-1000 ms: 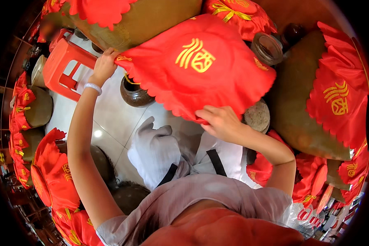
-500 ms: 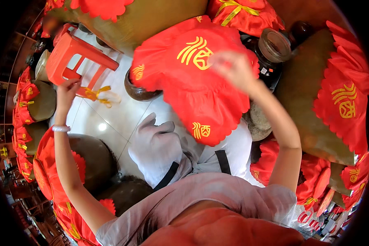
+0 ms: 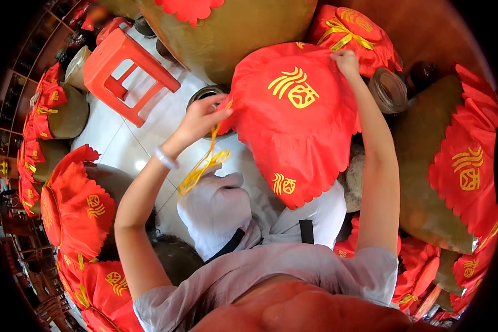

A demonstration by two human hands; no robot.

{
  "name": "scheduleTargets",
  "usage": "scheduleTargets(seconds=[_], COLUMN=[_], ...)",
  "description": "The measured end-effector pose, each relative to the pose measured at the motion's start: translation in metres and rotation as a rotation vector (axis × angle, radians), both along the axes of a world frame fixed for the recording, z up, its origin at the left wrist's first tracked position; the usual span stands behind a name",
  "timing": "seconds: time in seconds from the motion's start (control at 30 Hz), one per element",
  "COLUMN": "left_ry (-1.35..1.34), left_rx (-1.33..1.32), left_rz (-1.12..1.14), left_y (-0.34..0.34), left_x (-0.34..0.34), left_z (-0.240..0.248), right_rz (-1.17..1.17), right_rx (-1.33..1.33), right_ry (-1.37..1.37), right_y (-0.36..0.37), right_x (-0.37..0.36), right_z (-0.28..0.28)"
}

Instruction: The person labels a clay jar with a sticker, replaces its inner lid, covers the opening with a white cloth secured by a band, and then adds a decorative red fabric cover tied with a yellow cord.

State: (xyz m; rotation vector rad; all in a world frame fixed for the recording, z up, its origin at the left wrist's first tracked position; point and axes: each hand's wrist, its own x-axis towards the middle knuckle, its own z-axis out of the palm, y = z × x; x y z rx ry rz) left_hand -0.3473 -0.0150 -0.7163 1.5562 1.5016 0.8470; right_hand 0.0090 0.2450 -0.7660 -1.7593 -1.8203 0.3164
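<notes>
Pale, glossy floor tiles (image 3: 113, 135) crossed by thin dark joints spread before you in a crowded room, where dark shelving (image 3: 5, 110) curves along the left rim. A red plastic stool (image 3: 102, 63) with a rectangular opening in its side stands on the tiles to your left, and big, dull olive-brown jars (image 3: 232, 33) rise ahead and at your right, the right one wearing a red cloth (image 3: 467, 171) with a scalloped hem. At the centre, a shiny red cloth cover (image 3: 293, 130), printed in yellow and ruffled into folds below its rounded top, lies spread in front of you, its scalloped lower tip over the right leg of your white trousers (image 3: 216, 205). Your left hand (image 3: 200, 119), a pale smooth bracelet (image 3: 166, 159) at its wrist, is half open at the cover's left edge; a thin, looping yellow ribbon (image 3: 202, 169) dangles just below its fingers, though the grip itself cannot be made out. Your right hand (image 3: 347, 62) is loosely curled at the cover's upper right edge; whether it pinches the fabric, you cannot tell. Just beyond sits a red cloth-wrapped bundle (image 3: 373, 52) tied with a flat yellow bow (image 3: 343, 34)
</notes>
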Motion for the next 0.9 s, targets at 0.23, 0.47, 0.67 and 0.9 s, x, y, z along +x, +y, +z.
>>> scheduleTargets(seconds=[0.23, 0.47, 0.67, 0.9], left_ry=[0.166, 0.509, 0.399, 0.342], left_rx=[0.147, 0.303, 0.382, 0.494], left_rz=[0.013, -0.031, 0.118, -0.022], left_y=[0.043, 0.031, 0.009, 0.021], left_x=[0.047, 0.06, 0.038, 0.062], left_z=[-0.022, -0.053, -0.044, -0.025], right_rz=[-0.139, 0.099, 0.072, -0.179], right_rx=[0.137, -0.036, -0.02, -0.235], right_ry=[-0.042, -0.216, -0.217, -0.333], right_y=[-0.033, -0.002, 0.011, -0.038], right_x=[0.03, 0.023, -0.009, 0.051], right_z=[0.054, -0.01, 0.006, 0.026])
